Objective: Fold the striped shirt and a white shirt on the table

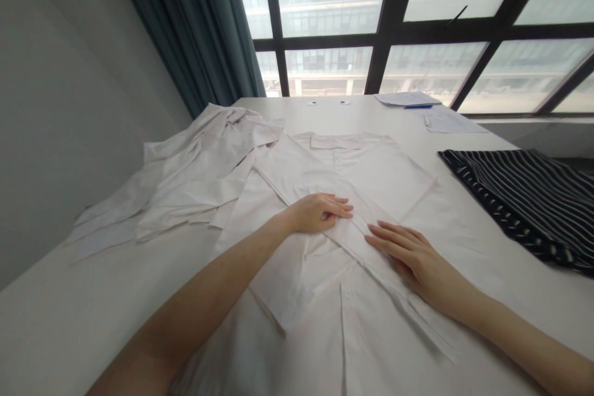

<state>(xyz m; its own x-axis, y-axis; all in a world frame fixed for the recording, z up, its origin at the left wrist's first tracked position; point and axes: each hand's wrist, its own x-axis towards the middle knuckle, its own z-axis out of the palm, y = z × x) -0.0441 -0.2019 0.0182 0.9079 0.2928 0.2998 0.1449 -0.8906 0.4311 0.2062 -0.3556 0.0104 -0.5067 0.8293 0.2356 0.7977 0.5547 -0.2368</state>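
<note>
A white shirt (371, 173) lies spread flat on the white table (55, 322), collar toward the window, with one sleeve folded across its middle. My left hand (318, 211) rests flat on the folded sleeve, fingers stretched out and together. My right hand (408, 250) lies flat beside it on the same sleeve, fingers extended toward the left hand. Neither hand grips anything. The fingertips of the two hands are a short gap apart.
A heap of crumpled white garments (195, 167) lies at the left. A dark striped cloth (529, 198) lies at the right edge. Papers (406, 99) and a blue pen (417, 106) sit at the far end by the windows. A teal curtain (195, 31) hangs at back left.
</note>
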